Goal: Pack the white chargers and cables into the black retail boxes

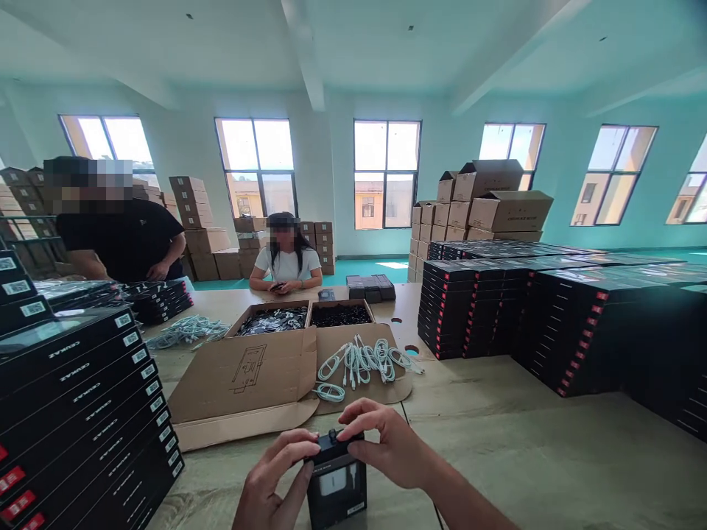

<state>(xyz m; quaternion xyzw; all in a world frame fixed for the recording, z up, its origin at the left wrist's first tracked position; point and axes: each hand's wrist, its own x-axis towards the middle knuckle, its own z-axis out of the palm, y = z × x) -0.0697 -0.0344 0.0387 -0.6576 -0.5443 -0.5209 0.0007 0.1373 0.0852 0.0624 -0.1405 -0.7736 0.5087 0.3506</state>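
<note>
In the head view, the small black rectangular box with a clear front window (336, 495) is upright at the near edge of the scene, above or on the pale wood-look table (552, 456). The left hand (278, 478) pinches its upper left edge, while the right hand (389, 443) grips the upper right corner. With both holds so high, the box could swing or slip if one pinch loosened; hard pressure might crease the top, where a small black piece (333, 435) pokes up.

A tall stack of glossy black boxes (104, 419) rises left of the left hand, limiting sideways room. Ahead, a flattened brown cardboard sheet (221, 390) and coiled white cables (353, 361) block the way to two open cardboard trays (237, 324); loose loops could snag reaching fingers.
</note>
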